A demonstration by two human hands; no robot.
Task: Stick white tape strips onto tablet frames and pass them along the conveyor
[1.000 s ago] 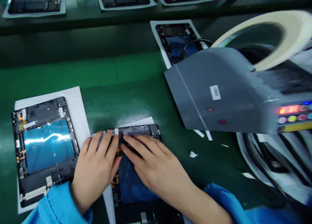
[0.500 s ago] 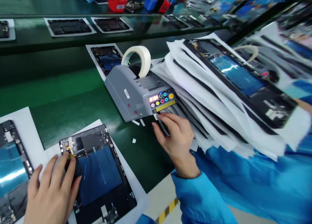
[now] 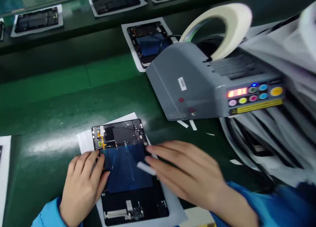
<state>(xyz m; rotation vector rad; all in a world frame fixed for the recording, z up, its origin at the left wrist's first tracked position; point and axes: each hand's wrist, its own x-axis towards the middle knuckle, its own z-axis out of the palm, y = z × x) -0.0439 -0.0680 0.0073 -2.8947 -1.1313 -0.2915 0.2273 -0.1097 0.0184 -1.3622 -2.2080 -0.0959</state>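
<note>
A dark tablet housing [image 3: 123, 167] with a blue inner panel lies on a white paper sheet [image 3: 85, 142]. Its top end shows exposed black parts with an orange flex strip. My left hand [image 3: 82, 190] grips the housing's left edge, with the fingers bent over it. My right hand [image 3: 187, 174] is blurred and lies across the housing's right side, holding a small strip of white tape [image 3: 146, 168] at its fingertips against the blue panel. The fingers and palm hide the housing's right edge.
A grey tape dispenser [image 3: 187, 85] with a cream tape roll [image 3: 217, 26] stands to the right. Behind it is a tablet housing on paper [image 3: 146, 39]. A stack of white sheets with black strips [image 3: 266, 134] fills the right side. The bench has a green surface [image 3: 49, 105].
My right hand has moved from the front of the dispenser to the tablet housing, with a white tape strip now at its fingertips. My left hand remains at the housing's left edge.
</note>
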